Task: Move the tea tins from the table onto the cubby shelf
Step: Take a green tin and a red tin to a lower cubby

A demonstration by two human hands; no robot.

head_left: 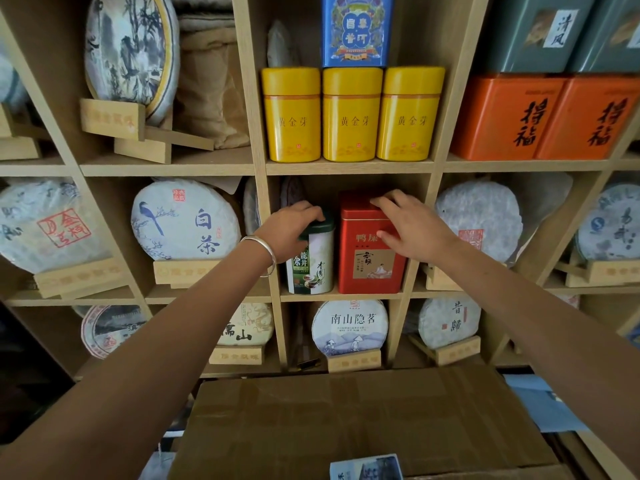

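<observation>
Both hands reach into one middle cubby of the shelf [349, 167], where two tins stand upright side by side on the cubby floor. The left hand [287, 228] curls over the dark lid of the green tin [311, 268], gripping its top; a silver bangle [263, 252] sits on that wrist. The right hand [412, 226] lies on the red tin [369, 261], fingers fairly straight over its top edge and thumb against its front, not curled round it. In the cubby above, three yellow tins [350, 116] stand in a row with a blue tin [356, 29] on top of them. Orange tins [547, 119] fill the cubby to the right. Wrapped tea cakes [185, 220] on wooden stands occupy the neighbouring cubbies. A cardboard box [346, 420] lies below, nearest the camera.
</observation>
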